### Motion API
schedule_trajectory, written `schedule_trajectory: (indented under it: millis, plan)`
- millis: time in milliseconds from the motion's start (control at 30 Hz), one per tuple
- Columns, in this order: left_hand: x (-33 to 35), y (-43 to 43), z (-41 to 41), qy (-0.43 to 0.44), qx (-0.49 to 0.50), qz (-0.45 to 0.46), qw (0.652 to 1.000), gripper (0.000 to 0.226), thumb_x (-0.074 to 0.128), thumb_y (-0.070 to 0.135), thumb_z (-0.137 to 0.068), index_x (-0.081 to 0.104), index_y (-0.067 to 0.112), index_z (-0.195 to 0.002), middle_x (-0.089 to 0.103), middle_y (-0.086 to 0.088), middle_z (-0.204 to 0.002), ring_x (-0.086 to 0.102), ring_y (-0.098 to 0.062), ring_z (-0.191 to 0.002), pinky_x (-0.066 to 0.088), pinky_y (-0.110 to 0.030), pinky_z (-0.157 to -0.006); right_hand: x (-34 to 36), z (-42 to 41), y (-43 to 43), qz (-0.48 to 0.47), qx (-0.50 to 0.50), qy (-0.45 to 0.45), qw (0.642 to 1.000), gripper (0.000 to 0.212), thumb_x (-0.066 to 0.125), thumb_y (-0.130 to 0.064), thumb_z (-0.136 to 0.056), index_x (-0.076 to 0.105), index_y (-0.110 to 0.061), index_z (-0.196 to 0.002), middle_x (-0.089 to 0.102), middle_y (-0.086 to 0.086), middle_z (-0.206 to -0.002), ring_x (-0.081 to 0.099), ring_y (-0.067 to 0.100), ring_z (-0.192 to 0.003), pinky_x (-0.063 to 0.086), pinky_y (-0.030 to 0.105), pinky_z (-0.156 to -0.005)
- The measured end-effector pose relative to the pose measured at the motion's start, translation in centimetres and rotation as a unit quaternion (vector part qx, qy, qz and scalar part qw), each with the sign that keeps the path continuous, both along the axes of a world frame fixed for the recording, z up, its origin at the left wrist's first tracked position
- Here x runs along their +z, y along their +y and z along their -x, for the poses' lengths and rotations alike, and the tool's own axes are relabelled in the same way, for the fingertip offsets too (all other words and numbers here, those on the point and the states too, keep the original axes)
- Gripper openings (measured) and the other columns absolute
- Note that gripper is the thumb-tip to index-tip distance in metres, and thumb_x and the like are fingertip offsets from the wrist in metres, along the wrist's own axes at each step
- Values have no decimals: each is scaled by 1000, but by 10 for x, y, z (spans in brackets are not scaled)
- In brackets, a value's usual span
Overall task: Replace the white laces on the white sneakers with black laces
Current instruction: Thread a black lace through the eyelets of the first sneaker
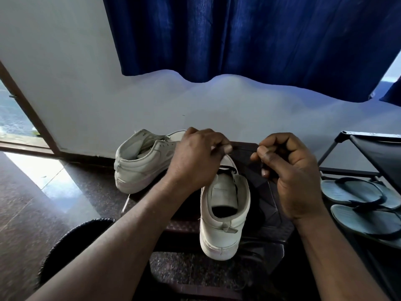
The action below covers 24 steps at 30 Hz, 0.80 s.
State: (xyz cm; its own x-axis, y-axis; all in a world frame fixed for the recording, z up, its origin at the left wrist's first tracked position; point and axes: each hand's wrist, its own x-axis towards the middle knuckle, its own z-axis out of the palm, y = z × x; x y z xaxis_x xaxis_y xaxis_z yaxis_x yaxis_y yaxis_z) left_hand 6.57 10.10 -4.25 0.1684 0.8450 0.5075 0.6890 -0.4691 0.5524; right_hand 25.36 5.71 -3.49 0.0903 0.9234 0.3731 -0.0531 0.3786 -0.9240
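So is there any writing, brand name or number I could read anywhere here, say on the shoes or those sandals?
None: no word, brand, number or sign can be read in this view.
On the near sneaker: heel tab and lining look plain.
On the far sneaker: no lettering shows on its side or heel.
On the flip-flops: soles and straps look plain.

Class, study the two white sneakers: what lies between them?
The left hand lies between the far sneaker and the near sneaker, above the dark stool; the head view shows it.
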Motion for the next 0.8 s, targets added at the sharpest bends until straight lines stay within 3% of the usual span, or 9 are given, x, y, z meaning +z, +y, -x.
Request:
schedule_trajectory:
  millis: [100,300,433,500,600,733,800]
  plan:
    - [-7,9,10,23,64,34,997,11,68,32,-98,74,32,-89,70,13,-95,54,-13,-93,45,-35,-87,2,-8,0,-1,-9,28,1000,20,61,8,-95,64,-12,-94,67,6,-75,65,19,-74,44,22,-54]
    - [-5,4,4,-19,32,119,992,7,74,39,-92,72,32,-92,67,13,-88,56,1,-76,34,-10,-62,3,-4,1,37,29,104,993,6,67,-15,-89,69,-16,-94,72,6,-79,52,16,-59,36,22,-52]
    - [6,-7,13,-102,29,180,978,31,79,52,-86,65,25,-78,60,16,-62,51,1,-56,38,-20,-56,5,-20,10,74,-26,260,962,6,67,-17,-93,70,-21,-94,69,-1,-82,51,11,-59,36,20,-53]
    - [10,-19,17,-91,8,230,969,41,80,58,-82,65,20,-76,59,16,-58,49,2,-53,39,-19,-55,4,-26,12,68,-53,286,955,5,68,-20,-94,70,-23,-96,70,-4,-85,52,9,-61,38,20,-55]
    - [6,-34,19,-11,26,247,969,38,81,61,-74,68,25,-78,65,9,-67,56,-4,-59,45,-25,-57,6,-15,9,42,-13,254,966,13,67,-16,-91,70,-21,-103,73,-3,-94,58,10,-67,42,20,-58]
    - [5,-43,15,-18,90,229,969,13,74,42,-68,72,32,-75,71,13,-70,67,-5,-70,58,-29,-68,2,24,4,65,46,144,986,40,63,9,-89,69,-17,-119,76,2,-110,69,17,-91,53,21,-71]
    - [7,-46,15,-21,117,224,967,11,73,41,-69,75,32,-76,71,12,-71,67,-6,-74,54,-25,-67,-5,41,4,74,23,76,994,38,61,14,-92,72,-14,-115,78,3,-104,71,17,-93,56,26,-79]
